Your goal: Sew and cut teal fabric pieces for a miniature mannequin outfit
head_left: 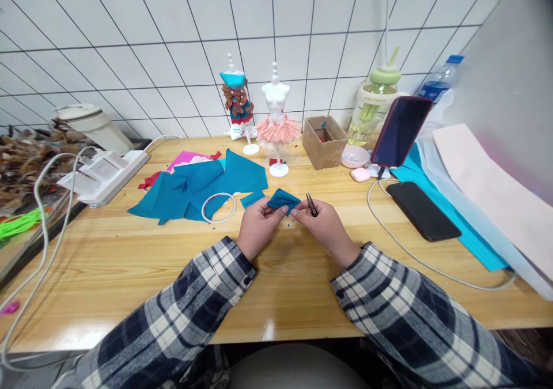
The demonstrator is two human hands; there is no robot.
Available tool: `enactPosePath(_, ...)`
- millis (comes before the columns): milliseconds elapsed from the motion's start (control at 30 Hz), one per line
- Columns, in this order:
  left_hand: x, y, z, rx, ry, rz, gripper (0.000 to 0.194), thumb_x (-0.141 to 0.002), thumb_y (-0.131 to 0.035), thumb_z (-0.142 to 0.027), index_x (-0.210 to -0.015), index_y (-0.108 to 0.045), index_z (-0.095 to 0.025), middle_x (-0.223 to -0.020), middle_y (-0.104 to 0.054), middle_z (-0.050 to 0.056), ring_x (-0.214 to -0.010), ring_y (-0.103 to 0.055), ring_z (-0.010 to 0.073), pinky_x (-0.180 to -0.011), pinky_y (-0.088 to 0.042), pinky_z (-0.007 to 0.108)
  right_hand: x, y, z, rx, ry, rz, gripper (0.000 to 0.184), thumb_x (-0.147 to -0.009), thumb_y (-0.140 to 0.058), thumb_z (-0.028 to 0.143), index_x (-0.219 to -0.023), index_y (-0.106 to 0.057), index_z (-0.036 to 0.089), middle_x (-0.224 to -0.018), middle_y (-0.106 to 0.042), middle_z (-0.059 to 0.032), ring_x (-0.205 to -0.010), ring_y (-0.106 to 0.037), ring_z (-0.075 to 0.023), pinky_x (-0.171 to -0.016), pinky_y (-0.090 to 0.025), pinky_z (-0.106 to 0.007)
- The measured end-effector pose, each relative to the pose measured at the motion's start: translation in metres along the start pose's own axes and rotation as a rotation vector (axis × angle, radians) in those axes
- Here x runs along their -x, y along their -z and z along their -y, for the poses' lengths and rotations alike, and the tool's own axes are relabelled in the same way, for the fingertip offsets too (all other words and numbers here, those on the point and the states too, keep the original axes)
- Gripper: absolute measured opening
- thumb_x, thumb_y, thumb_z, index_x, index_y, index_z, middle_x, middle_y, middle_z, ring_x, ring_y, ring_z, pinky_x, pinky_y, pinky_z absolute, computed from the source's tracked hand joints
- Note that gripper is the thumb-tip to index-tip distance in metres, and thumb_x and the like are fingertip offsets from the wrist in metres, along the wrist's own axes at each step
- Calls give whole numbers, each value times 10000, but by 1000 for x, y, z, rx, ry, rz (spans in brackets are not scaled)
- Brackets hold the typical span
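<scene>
Between finger and thumb, my left hand [261, 222] pinches a small folded piece of teal paper [283, 197]. The fingers of my right hand [319, 219] meet the piece's right edge. Small dark scissors [311, 204] stick up from that same hand, their tips pointing away from me. A smaller teal scrap [252, 198] lies just beyond my left hand, and tiny teal bits lie on the table below the piece. Left of my hands spreads a large crumpled teal sheet [246, 173] with a white ring [219, 207] at its front edge.
At the back stand a doll mannequin in a pink skirt [277, 129] and a dressed mannequin [235, 98]. Right of them are a cardboard box [325, 143], a pink dish [355, 157], a propped phone [401, 129] and a flat phone [423, 210]. A white cable crosses the right side.
</scene>
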State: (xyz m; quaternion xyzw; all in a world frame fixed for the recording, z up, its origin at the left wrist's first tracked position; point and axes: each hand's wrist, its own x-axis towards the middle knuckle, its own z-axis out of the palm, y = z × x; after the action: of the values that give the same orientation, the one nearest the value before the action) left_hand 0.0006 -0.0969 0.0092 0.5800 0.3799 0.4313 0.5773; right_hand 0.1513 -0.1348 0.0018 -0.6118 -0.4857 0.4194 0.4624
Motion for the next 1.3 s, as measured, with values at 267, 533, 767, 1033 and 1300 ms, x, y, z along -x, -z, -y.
enactPosePath(267,-3,3,5,144,117,-108,233,-669,-769,-322,-798,-677,-150,-715,-693,13,-649,-596,137,-688,-466,272,-1,5,3,-19,-18,-6,298,-772,-535,441,-796,-659,171,-515,-426,51,-455,-370,-99,-463,-309,-237)
enactPosePath(533,-3,4,9,202,172,67,267,-690,-759,-297,-892,-694,-136,-875,-722,63,-742,-629,160,-705,-472,276,1,4,4,-50,67,8,439,-700,-676,449,-1019,-658,149,-841,-643,-28,-759,-570,-157,-711,-445,-276)
enactPosePath(767,1,3,1,148,162,123,283,-684,-776,-308,-898,-697,-139,-917,-735,79,-852,-660,211,-817,-476,319,-3,5,2,-123,10,8,248,-684,-685,353,-823,-664,149,-708,-633,6,-650,-546,-125,-621,-416,-247)
enactPosePath(1033,0,5,6,215,161,195,313,-737,-739,-333,-978,-688,-140,-977,-719,80,-851,-640,194,-791,-467,301,-1,2,3,-154,36,33,226,-696,-681,350,-807,-660,155,-694,-625,12,-642,-541,-120,-606,-408,-242)
enactPosePath(1300,-5,5,9,344,173,-87,190,-694,-779,-281,-778,-690,-136,-756,-698,11,-693,-602,107,-691,-471,232,3,0,4,-212,-34,20,299,-855,-457,511,-921,-499,222,-667,-468,58,-468,-382,-81,-420,-327,-213)
